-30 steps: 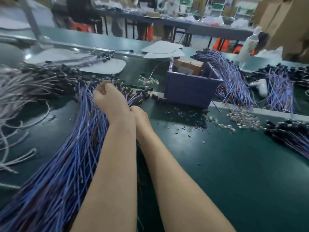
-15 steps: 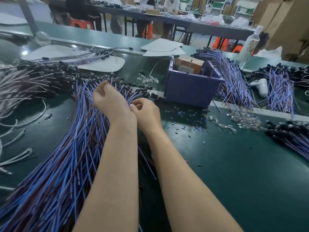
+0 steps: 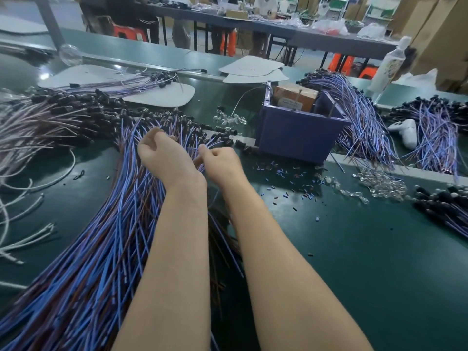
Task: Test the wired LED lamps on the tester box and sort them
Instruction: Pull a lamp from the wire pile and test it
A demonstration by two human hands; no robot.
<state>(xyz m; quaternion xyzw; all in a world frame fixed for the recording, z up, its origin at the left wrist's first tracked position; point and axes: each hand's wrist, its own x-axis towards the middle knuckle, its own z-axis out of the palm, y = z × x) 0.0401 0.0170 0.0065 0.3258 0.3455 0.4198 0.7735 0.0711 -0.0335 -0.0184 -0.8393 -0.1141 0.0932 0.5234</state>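
A big fan of wired LED lamps (image 3: pixel 106 236), blue and brown leads with black heads, covers the left of the green table (image 3: pixel 354 262). My left hand (image 3: pixel 164 153) is over the far end of this pile, its fingers curled round some of the leads. Close on its right, my right hand (image 3: pixel 220 160) pinches a blue lead at its fingertips. The purple tester box (image 3: pixel 298 133) stands beyond my right hand, a brown carton inside it. More wired lamps (image 3: pixel 364 122) drape off the box's right side.
Pinkish-white wired lamps (image 3: pixel 38 122) lie at the far left. Clear lamp caps (image 3: pixel 379 183) and small cut bits (image 3: pixel 286 178) litter the table right of my hands. A white tool (image 3: pixel 405 130), more lamp bundles (image 3: pixel 440 206) and white boards (image 3: pixel 157 95) lie around. A person stands at the back table.
My right hand has come out from behind my left arm and moved right, now pinching a lead. My left hand has lifted a little off the pile.
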